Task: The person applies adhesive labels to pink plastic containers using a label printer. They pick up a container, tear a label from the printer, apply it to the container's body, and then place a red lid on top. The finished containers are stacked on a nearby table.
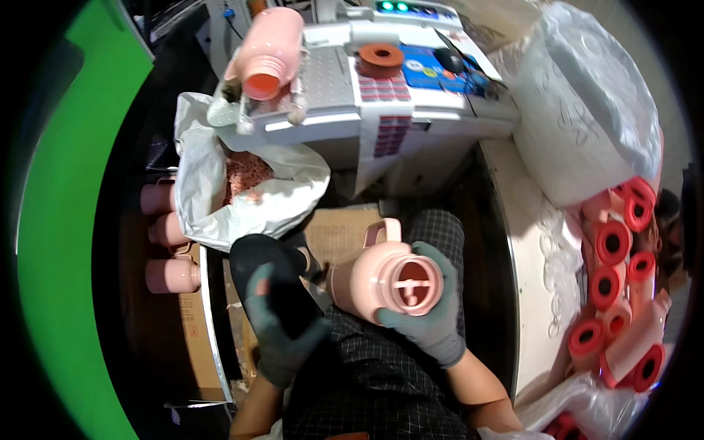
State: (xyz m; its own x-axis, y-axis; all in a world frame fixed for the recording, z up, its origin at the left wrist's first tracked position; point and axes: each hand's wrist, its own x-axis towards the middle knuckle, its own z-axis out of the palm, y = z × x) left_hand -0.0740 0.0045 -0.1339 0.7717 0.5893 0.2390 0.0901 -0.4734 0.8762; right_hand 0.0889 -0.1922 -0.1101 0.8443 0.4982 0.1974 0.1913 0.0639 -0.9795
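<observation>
A pink plastic jug [364, 282] with a loop handle and a threaded neck lies tilted over my lap, its mouth turned toward me. My right hand [434, 324], in a grey glove, grips it around the neck. Inside the mouth a pale pink cross-shaped piece shows. To the left of the jug, apart from it, my gloved left hand [286, 339] is empty with its fingers spread, next to my dark shoe [268, 282]. The jug's base end is partly in shadow.
Ahead, a similar pink jug [273, 55] rests on a white machine [315, 123], beside an orange-brown roll [380, 59]. A white sack [282, 205] holds pink scraps. More pink jugs [170, 275] lie at left. Red-rimmed pink parts [612, 242] and a large white bag [579, 110] stand at right.
</observation>
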